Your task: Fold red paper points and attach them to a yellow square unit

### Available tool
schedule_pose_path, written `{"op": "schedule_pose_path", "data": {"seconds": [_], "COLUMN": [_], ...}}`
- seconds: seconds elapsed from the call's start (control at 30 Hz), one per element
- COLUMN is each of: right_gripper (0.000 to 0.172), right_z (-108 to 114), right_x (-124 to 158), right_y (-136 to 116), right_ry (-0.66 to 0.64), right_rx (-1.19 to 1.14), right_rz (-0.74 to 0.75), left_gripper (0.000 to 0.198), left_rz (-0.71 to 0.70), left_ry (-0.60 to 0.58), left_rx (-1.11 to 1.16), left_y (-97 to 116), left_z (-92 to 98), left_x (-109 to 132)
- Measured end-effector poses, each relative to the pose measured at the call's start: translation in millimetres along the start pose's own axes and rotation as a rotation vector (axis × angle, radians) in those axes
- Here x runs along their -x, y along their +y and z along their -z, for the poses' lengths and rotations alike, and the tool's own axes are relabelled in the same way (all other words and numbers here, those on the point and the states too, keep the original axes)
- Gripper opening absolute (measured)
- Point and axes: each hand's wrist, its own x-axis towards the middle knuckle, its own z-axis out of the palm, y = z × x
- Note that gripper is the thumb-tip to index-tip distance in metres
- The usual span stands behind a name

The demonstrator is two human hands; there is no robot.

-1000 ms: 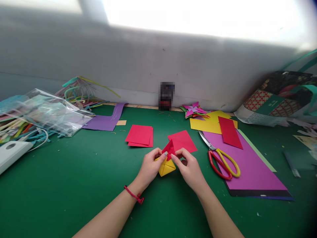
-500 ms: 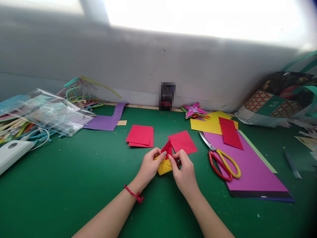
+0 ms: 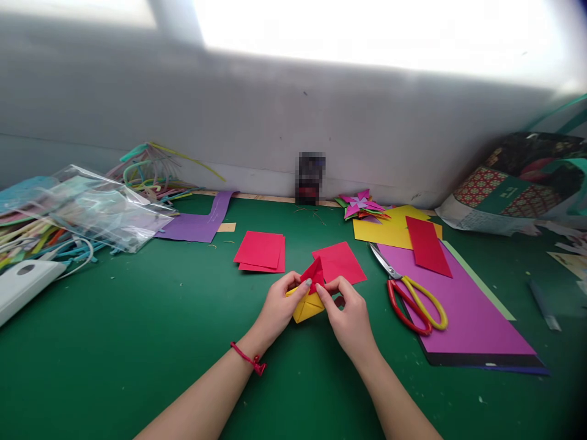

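In the head view, coloured stems (image 3: 158, 188) and a clear plastic bag (image 3: 107, 208) crowd toward the far left corner of the green tabletop (image 3: 137, 366), and folded paper stars (image 3: 358, 204) lie by its far edge. Toward the right edge, scissors (image 3: 408, 287) rest partly on a purple sheet (image 3: 468, 305). A loose red square (image 3: 342, 263) lies just beyond the hands on the far-edge side. Near the tabletop's middle, the left hand (image 3: 277, 305) and right hand (image 3: 351, 311) are nearly closed, thumbs and fingers pinching opposite sides of the folded red-and-yellow paper (image 3: 308, 308), its red point upward
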Motion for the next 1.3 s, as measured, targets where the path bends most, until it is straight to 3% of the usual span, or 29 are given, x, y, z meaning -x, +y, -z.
{"op": "schedule_pose_path", "data": {"seconds": [0.2,0.37,0.63,0.83,1.13,1.3], "right_gripper": [0.027,0.028,0.035,0.036,0.027,0.021], "right_z": [14.2,27.5,19.6,15.5,4.9,8.3], "right_x": [-4.6,-10.4,-11.7,-12.0,-9.0,-10.0], "right_y": [-6.6,-4.5,10.5,11.4,10.1,10.3], "right_ry": [-0.086,-0.122,-0.22,-0.195,-0.248,-0.254], "right_rx": [-0.016,-0.091,-0.363,-0.462,-0.417,-0.483], "right_rz": [0.0,-0.076,-0.228,-0.266,-0.253,-0.206], "left_gripper": [0.029,0.028,0.024,0.024,0.025,0.034], "left_rz": [0.03,0.065,0.019,0.035,-0.033,-0.067], "left_ry": [-0.035,-0.189,-0.234,-0.231,0.004,0.03], "left_rx": [-0.105,-0.18,-0.275,-0.243,-0.055,-0.074], "left_y": [2.5,4.2,6.6,4.7,-2.1,1.8], "left_z": [3.5,2.5,3.0,3.2,1.5,3.6], "left_x": [0.2,4.1,5.9,5.6,2.5,1.2]}}
